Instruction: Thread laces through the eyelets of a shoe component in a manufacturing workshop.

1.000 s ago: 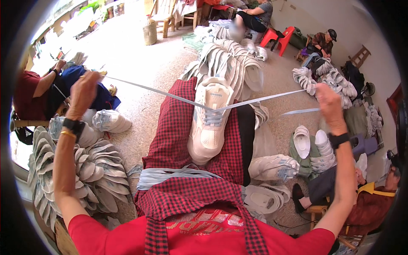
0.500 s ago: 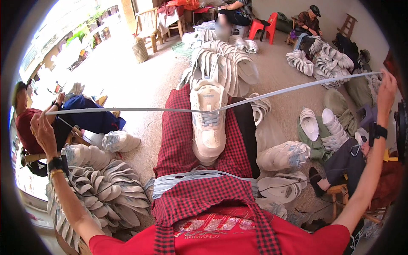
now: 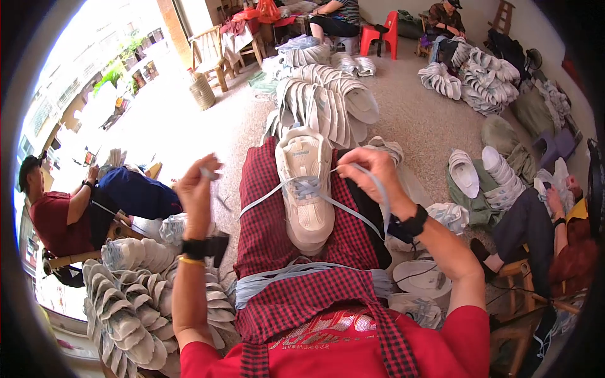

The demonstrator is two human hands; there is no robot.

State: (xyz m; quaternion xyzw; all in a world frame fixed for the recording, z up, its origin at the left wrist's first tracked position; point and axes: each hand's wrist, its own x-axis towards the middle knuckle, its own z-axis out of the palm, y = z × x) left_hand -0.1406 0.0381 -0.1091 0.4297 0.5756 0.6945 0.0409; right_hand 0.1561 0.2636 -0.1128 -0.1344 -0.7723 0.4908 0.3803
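A cream sneaker [image 3: 307,223] lies on my lap, its toe toward me, on a red-and-black checked apron [image 3: 258,183]. A pale blue-grey shoelace [image 3: 343,208] runs through its lower eyelets, with slack strands falling to both sides. My right hand [image 3: 378,176], just right of the shoe's opening, pinches one part of the lace, which loops down past the wrist. Left of the shoe, my raised left hand [image 3: 196,183] has its fingers closed on a pale piece of lace; blur hides the details. A bundle of laces [image 3: 277,283] lies across my waist.
Rows of stacked shoe uppers [image 3: 315,104] stand ahead of my knees. More uppers [image 3: 126,309] are heaped at lower left, and a loose white shoe [image 3: 422,277] lies at right. Seated co-workers are on both sides and at the back, near a red chair [image 3: 380,38].
Both arms have come in from a wide spread toward the shoe. The lace, stretched taut before, now hangs slack in curves on either side.
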